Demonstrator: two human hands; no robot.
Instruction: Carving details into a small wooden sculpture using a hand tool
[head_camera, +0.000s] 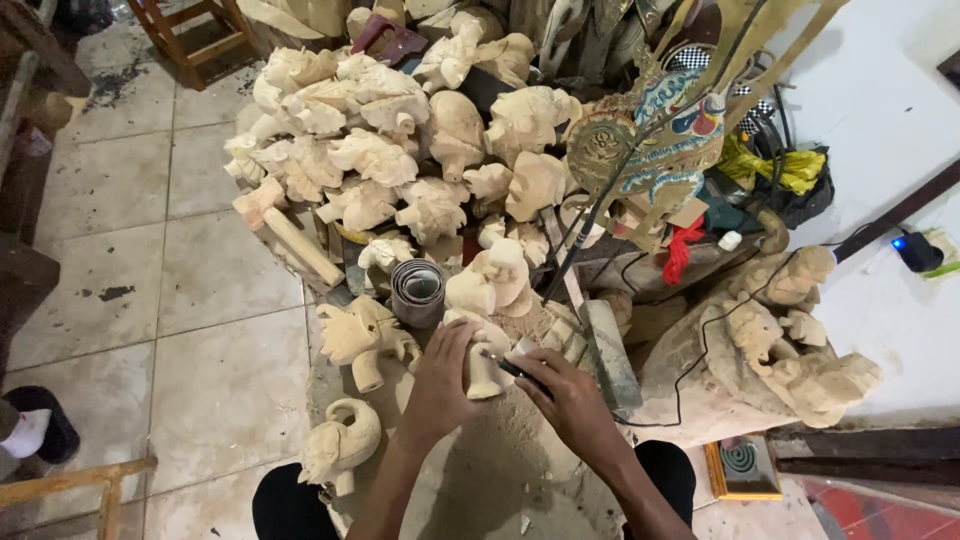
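Sawdust, seemingly, covers the workbench above tiled floor.

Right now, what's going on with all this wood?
A person sits on the floor carving. The left hand grips a small pale wooden figure, and the right hand works a dark-handled tool against it. Behind them rises a heap of unpainted carved heads. A roll of sandpaper stands beside the figure, and a bird-shaped carving lies near the left knee.
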